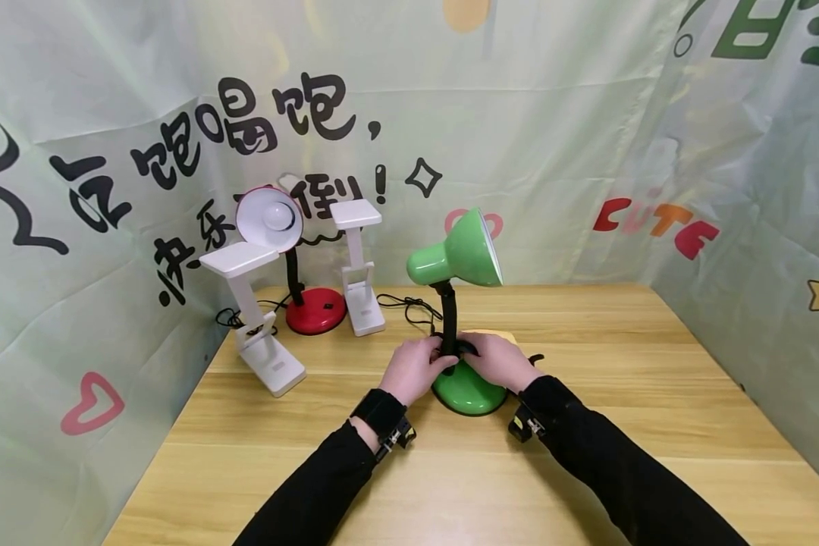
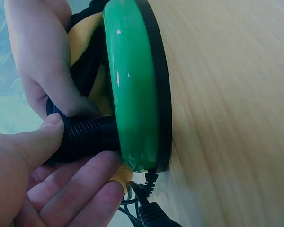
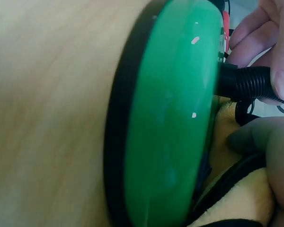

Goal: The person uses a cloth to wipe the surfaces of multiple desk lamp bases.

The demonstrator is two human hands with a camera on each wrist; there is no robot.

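the green desk lamp with a round glossy base and black ribbed gooseneck [image 1: 459,318] stands upright near the middle of the light wooden table [image 1: 621,425], well away from every table edge, with bare wood open to the right and toward the person. the left hand [image 1: 412,369] curls its thumb and fingers around the lower gooseneck just above the base; the left wrist view shows the thumb on top and fingers beneath the ribbed tube. the right hand [image 1: 494,360] rests over the far side of the base with its fingers bent at the foot of the neck; whether they truly grip it i cannot tell. a yellow pad [image 3: 236,208] lies under the right hand, just beside the base.

four lamps in all: one green, one red-based lamp with a white round shade [image 1: 293,258], and two white folding lamps [image 1: 255,318] [image 1: 360,265], the last three grouped at the back left corner, close to the printed cloth backdrop [image 1: 553,129]. black cords [image 1: 406,307] trail behind them.
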